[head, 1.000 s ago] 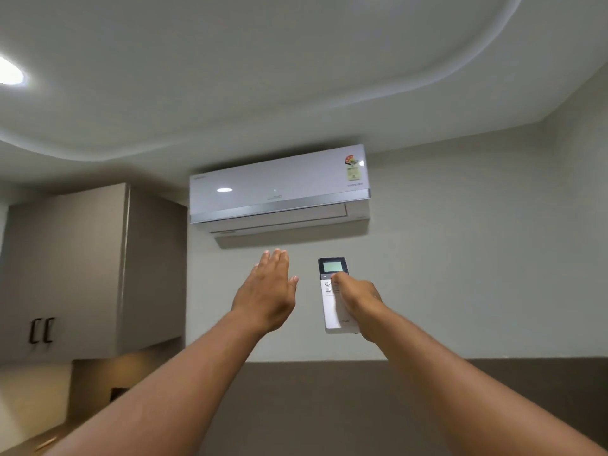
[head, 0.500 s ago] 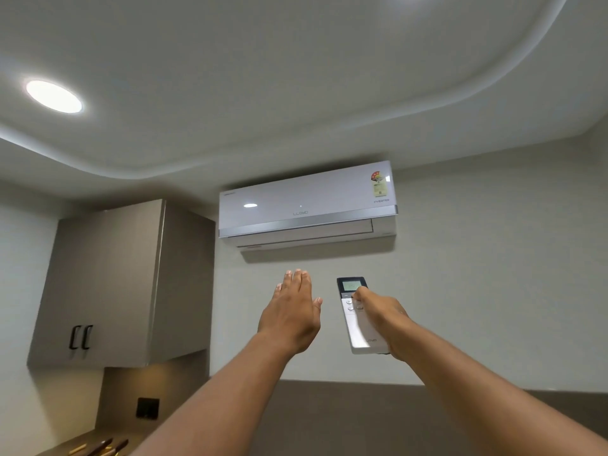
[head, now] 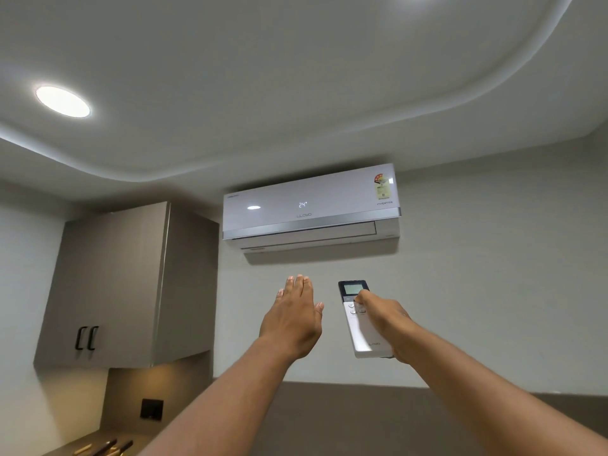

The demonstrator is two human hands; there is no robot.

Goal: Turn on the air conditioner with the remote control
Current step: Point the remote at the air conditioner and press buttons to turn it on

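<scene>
A white wall-mounted air conditioner (head: 311, 205) hangs high on the wall, and its front panel shows a lit "24°". Below it my right hand (head: 386, 320) holds a slim white remote control (head: 357, 327) upright, dark screen at the top, thumb resting on the upper buttons. My left hand (head: 292, 319) is raised beside the remote, palm forward, fingers straight and together, holding nothing. The unit's lower flap looks closed.
A grey upper cabinet (head: 131, 284) with two black handles stands to the left of the unit. A round ceiling light (head: 62, 101) glows at upper left. A dark wall socket (head: 151, 409) and a countertop with utensils (head: 105, 447) sit at lower left.
The air conditioner's panel now shows "24°", which was dark before. My thumb has shifted up on the remote's buttons. The view has swung, placing the unit further right and lower.
</scene>
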